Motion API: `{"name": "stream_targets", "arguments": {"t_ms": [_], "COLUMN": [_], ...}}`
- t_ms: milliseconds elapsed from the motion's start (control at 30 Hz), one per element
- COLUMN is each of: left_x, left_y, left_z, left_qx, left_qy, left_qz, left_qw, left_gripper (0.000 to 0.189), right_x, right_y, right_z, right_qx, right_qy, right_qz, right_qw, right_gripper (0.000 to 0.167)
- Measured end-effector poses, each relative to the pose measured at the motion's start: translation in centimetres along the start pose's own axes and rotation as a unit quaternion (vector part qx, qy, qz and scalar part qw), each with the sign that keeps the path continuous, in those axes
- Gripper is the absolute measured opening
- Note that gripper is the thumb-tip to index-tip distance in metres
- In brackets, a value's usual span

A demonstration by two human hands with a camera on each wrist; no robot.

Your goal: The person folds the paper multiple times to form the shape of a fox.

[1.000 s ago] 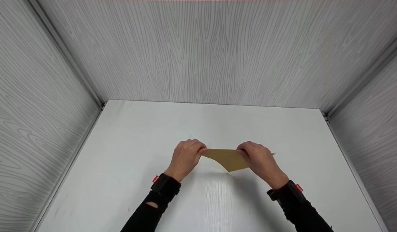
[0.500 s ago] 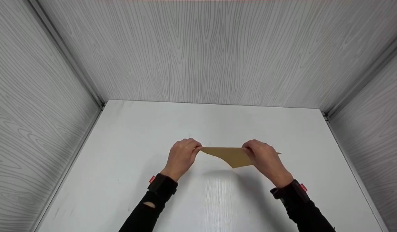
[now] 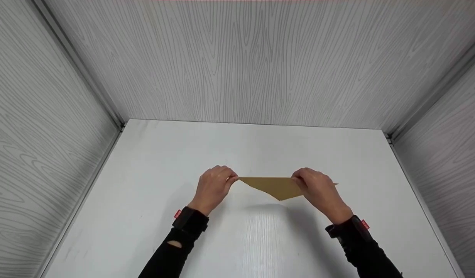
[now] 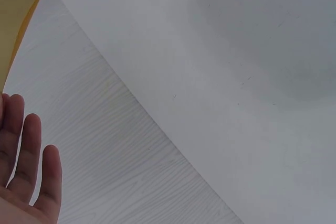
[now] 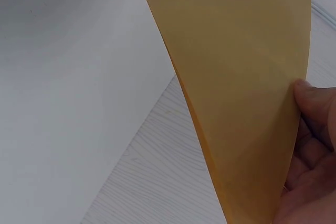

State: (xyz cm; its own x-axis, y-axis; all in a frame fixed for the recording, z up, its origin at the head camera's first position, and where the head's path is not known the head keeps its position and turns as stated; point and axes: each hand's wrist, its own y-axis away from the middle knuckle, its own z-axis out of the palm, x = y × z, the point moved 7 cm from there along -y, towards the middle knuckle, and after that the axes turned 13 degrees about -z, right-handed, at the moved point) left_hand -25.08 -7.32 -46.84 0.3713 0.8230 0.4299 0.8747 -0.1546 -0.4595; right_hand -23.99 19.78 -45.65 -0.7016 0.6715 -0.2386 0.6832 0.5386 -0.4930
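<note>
A tan, yellowish-brown sheet of paper (image 3: 274, 186) is held over the white table, its upper edge pulled straight between both hands. In the right wrist view the paper (image 5: 231, 72) tapers downward, and a strip of a second, more orange layer shows along its left edge. My left hand (image 3: 213, 188) pinches the sheet's left corner between thumb and fingers. Farther along the same edge, my right hand (image 3: 318, 194) pinches the paper, with a small pointed tip sticking out past its far side. Several fingers (image 4: 31, 135) of the left hand appear below the paper in the left wrist view.
The white tabletop (image 3: 175, 150) lies beneath, with the paper's shadow on it. Grey wood-grain panels stand at the back (image 3: 237, 61), the left (image 3: 40, 135) and the right (image 3: 449, 154).
My hands have drawn apart, the left one leftward and the right one rightward. More of the paper's upper edge shows between them, and its lower corner has risen slightly.
</note>
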Motion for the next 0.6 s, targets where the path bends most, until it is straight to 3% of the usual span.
{"name": "stream_targets", "arguments": {"t_ms": [200, 300, 467, 600], "left_x": [-0.7, -0.8, 1.1, 3.0], "left_y": [-0.1, -0.3, -0.6, -0.6], "left_z": [0.1, 0.0, 0.4, 1.1], "left_qx": [-0.017, -0.013, -0.028, -0.047], "left_qy": [0.017, 0.014, -0.013, -0.027], "left_qz": [-0.020, -0.024, 0.030, 0.075], "left_qw": [0.9995, 0.9995, 0.9991, 0.9957], "left_gripper": [0.015, 0.031, 0.058, 0.051], "right_x": [0.0, -0.1, -1.0, -1.8], "right_y": [-0.2, -0.4, -1.1, -1.6], "right_z": [0.1, 0.0, 0.5, 1.2], "right_qx": [-0.016, -0.014, -0.022, -0.028], "right_qy": [-0.001, 0.000, -0.008, -0.020], "right_qz": [0.016, 0.022, 0.018, 0.001], "right_qw": [0.9997, 0.9997, 0.9996, 0.9994], "right_gripper": [0.008, 0.009, 0.008, 0.007]}}
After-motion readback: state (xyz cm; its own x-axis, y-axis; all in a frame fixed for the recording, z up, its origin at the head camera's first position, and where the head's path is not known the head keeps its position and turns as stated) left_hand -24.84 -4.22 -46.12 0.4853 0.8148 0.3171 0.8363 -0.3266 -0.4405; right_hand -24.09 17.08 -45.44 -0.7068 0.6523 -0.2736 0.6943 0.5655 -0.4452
